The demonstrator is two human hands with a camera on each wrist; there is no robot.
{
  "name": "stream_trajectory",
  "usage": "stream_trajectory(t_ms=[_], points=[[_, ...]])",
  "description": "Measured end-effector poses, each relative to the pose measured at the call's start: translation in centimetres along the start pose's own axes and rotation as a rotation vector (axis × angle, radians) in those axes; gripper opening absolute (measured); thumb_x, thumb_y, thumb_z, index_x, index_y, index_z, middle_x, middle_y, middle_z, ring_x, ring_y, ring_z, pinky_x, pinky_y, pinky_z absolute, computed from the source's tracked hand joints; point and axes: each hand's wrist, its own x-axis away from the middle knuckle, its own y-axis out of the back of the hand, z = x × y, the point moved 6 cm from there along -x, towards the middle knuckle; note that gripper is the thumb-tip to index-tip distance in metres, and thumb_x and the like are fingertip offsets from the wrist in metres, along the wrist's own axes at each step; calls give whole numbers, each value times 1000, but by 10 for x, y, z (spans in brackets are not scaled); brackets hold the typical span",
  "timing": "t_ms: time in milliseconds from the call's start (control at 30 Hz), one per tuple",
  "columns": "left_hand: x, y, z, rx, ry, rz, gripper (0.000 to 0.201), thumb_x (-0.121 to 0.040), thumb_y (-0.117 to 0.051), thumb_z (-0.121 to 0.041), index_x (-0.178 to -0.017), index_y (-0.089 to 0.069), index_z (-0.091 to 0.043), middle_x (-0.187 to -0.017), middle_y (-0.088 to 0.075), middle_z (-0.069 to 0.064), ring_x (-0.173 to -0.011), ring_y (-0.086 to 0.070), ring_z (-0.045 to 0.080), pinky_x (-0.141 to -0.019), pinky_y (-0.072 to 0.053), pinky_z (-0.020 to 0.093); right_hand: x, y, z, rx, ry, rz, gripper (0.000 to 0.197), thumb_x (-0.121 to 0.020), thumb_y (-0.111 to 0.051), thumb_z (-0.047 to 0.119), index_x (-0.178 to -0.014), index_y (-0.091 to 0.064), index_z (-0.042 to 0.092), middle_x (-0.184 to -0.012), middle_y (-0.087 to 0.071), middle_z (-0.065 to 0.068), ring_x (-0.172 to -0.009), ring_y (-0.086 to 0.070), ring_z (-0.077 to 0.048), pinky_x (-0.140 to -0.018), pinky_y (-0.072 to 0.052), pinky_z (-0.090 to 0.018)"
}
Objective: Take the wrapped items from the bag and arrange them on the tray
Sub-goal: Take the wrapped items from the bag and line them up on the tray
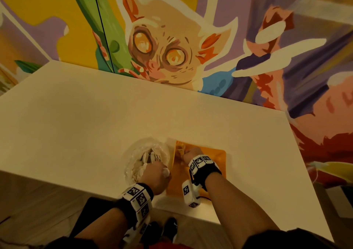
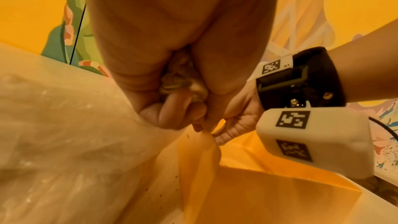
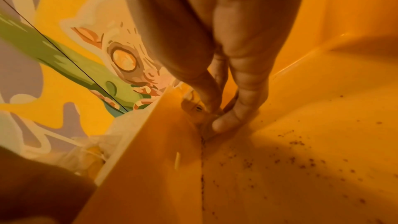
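Note:
A crumpled clear plastic bag (image 1: 139,159) (image 2: 64,142) with several pale wrapped items inside lies on the table, touching the left wall of an orange tray (image 1: 215,159) (image 3: 301,159). My left hand (image 1: 157,175) (image 2: 172,105) is curled round bunched plastic at the bag's near right rim, beside the tray wall. My right hand (image 1: 191,154) (image 3: 215,113) is inside the tray at its far left. Its thumb and fingers pinch a small wrapped item (image 3: 205,125) low against the tray's left wall. The hand hides most of the item.
The white table (image 1: 95,115) stretches far to the left and behind the bag, and ends at a painted mural wall (image 1: 172,48). Dark crumbs (image 3: 301,163) speckle the tray floor. The table's front edge runs just below my wrists.

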Motion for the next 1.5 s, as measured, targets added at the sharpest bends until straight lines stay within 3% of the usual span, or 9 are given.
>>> stream_trajectory(t_ms=[100, 233, 467, 667, 767, 867, 1000, 1200, 1500], points=[[1, 0, -2, 9, -10, 4, 29, -82, -59, -14, -54, -56, -15, -63, -61, 1, -61, -56, 17, -53, -42, 25, -5, -3, 1, 18, -7, -21, 29, -97, -57, 27, -86, -70, 4, -82, -68, -9, -57, -57, -15, -64, -49, -28], [1, 3, -5, -2, -14, -5, 14, -85, -63, -15, -83, -75, -7, -88, -73, 8, -83, -66, 22, -73, -55, 34, -17, -10, -3, -58, -22, -90, 54, -95, -53, 50, -56, -47, 12, -65, -58, -10, -58, -52, -24, -55, -43, -31], [0, 2, -1, -33, -15, -26, 14, -86, -65, -20, -90, -75, -11, -96, -72, 5, -88, -66, 20, -79, -56, 37, -8, -3, -3, -39, -55, -126, 47, -96, -53, 41, -58, -43, 15, -53, -46, -4, -43, -37, -16, -39, -25, -27], [1, 2, -2, -20, -21, -31, 15, -87, -66, -21, -96, -75, -13, -102, -72, 5, -94, -65, 20, -83, -55, 34, -16, -13, -1, -159, -29, -77, 27, -95, -56, 21, -71, -64, 10, -61, -52, -8, -51, -42, -19, -52, -33, -29], [1, 3, -3, -19, -17, -35, 16, -87, -65, -19, -94, -74, -8, -100, -72, 7, -93, -66, 22, -83, -55, 36, -12, -12, 2, -155, -12, -74, 28, -97, -54, 21, -70, -59, 13, -66, -56, -9, -54, -44, -20, -52, -35, -30], [1, 4, -2, 11, -18, -41, 15, -85, -67, -18, -92, -73, -6, -99, -72, 7, -92, -65, 22, -82, -55, 36, -9, -10, 4, -154, 28, -68, 32, -97, -52, 19, -65, -51, 23, -65, -54, -3, -55, -47, -17, -52, -39, -29], [0, 12, 5, 122, -12, -88, 14, -83, -71, -31, -89, -72, -19, -95, -71, -4, -86, -63, 11, -73, -50, 23, -11, -12, 1, -250, 103, 6, 23, -90, -59, 16, -75, -55, 33, -91, -65, -5, -75, -64, -19, -70, -59, -31], [11, 32, 1, 574, 12, -80, 11, -82, -74, -15, -90, -67, -11, -69, -68, 8, -56, -64, 16, -52, -53, 29, 7, 10, -6, -388, 3, -133, 5, -89, -60, 13, -86, -57, 16, -74, -62, -11, -67, -62, -30, -64, -54, -38], [22, 47, -11, 801, -75, -34, 25, -81, -70, 3, -104, -62, -3, -90, -68, 22, -74, -69, 30, -67, -60, 40, 95, 5, 50, -379, 564, 119, 10, -88, -70, 23, -93, -72, 15, -84, -67, 4, -65, -60, -7, -55, -47, -18]])
